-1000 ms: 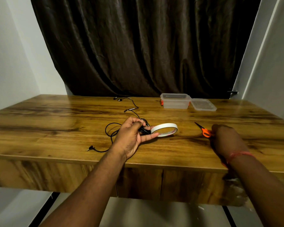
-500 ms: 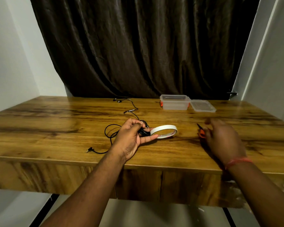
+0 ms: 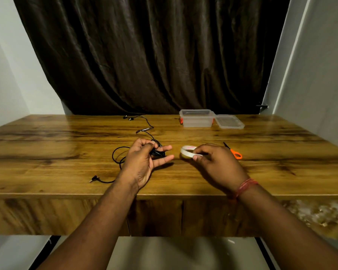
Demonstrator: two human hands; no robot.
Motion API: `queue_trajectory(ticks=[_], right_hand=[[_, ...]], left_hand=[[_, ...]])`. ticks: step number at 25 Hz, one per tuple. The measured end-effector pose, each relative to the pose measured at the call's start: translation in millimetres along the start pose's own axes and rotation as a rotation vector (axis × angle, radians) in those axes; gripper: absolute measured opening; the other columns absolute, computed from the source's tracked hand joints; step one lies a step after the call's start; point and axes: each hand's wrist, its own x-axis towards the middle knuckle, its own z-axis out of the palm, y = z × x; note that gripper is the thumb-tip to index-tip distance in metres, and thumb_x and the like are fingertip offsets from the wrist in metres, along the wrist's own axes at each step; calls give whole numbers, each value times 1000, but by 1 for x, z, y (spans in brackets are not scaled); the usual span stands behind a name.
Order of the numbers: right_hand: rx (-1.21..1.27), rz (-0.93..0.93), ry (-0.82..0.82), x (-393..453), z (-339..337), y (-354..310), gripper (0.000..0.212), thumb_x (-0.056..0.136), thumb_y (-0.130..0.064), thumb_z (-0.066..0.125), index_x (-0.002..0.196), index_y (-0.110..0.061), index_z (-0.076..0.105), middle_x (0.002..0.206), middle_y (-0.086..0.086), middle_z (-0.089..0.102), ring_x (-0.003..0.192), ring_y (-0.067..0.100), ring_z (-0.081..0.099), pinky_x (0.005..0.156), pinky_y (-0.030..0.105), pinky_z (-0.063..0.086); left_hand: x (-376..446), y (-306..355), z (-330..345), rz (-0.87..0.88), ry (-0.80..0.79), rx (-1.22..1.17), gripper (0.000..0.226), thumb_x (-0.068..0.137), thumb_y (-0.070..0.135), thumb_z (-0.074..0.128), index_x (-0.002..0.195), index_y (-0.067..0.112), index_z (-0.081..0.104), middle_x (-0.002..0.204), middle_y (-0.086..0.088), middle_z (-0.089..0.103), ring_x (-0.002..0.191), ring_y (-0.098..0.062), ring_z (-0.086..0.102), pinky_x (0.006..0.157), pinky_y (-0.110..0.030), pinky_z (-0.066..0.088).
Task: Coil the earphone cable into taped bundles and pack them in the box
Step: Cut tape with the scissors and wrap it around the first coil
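A black earphone cable (image 3: 115,156) lies on the wooden table (image 3: 47,149), its plug near the front edge and its earbuds (image 3: 128,118) at the back. My left hand (image 3: 144,160) pinches a coiled part of the cable between thumb and curled fingers, with two fingers stretched out. My right hand (image 3: 215,162) grips a white tape roll (image 3: 186,151) just right of the left hand. The clear plastic box (image 3: 196,118) stands open at the back, its lid (image 3: 230,121) beside it.
Orange-handled scissors (image 3: 235,152) lie on the table just right of my right hand. A dark curtain hangs behind the table, with white walls on both sides. The table's front edge runs under my forearms.
My right hand left the scissors, moved left and took hold of the tape roll. My left hand kept its pinch on the coiled cable.
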Motion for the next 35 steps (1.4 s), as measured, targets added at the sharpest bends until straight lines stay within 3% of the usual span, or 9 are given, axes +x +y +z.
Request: queue_trajectory(ticks=[4,8,14,16,18,20,23,30,35], right_hand=[[-284,79,-10,11,0,27,21,93,-27,62,110,-19,73,114,3,70,107,22,60,86,25,43],[-400,61,-20,23,6,38,25,93,-30,62,115,-21,71,117,4,67,112,25,56,95,31,43],[-455,43,11,24,11,41,27,92,-33,62,117,-24,66,116,0,63,112,22,49,94,33,42],[-300,-40,119,21,12,30,26,92,-32,63,117,-23,64,114,-4,62,109,17,49,91,33,43],[40,-108,140,17,20,10,20,93,-29,63,111,-21,66,107,-6,63,101,9,54,87,25,45],[400,-83,37,14,31,-12,14,96,-23,61,106,-16,67,100,-5,66,91,2,58,80,16,45],[689,-35,-87,18,44,-23,10,95,-16,61,101,-7,64,82,-6,67,77,1,62,74,16,49],[996,39,-207,22,46,-13,5,91,-1,63,96,-1,60,68,7,65,70,25,58,71,36,46],[1011,107,-203,23,47,-10,6,90,-3,64,90,-8,61,76,15,63,72,27,55,70,36,44]], left_hand=[[-1,-1,0,-13,-14,42,15,100,1,40,90,8,48,81,-12,63,86,-33,73,63,-48,61],[0,-1,-2,-23,-32,52,16,100,2,42,87,9,49,75,-8,64,83,-32,73,61,-49,61],[-2,-1,-1,-31,-44,117,13,100,4,42,91,9,48,88,-13,57,78,-27,72,61,-49,60],[-3,-2,0,-35,-71,170,12,101,6,41,93,10,48,87,-14,57,74,-24,70,61,-50,60],[-5,-5,3,-38,-110,243,11,102,7,40,93,10,46,83,-11,59,70,-22,68,60,-50,60],[-5,-10,5,-32,-148,311,9,102,9,41,94,10,45,79,-12,59,67,-22,67,58,-49,60],[-5,-14,6,-32,-160,362,6,102,12,44,96,10,43,71,-13,61,65,-22,67,56,-46,60],[-7,-16,6,-2,-221,433,7,102,14,45,96,10,42,65,-8,59,61,-18,62,59,-48,61],[-5,-19,4,12,-204,488,7,102,15,45,95,12,46,69,-10,57,62,-19,61,61,-47,61]])
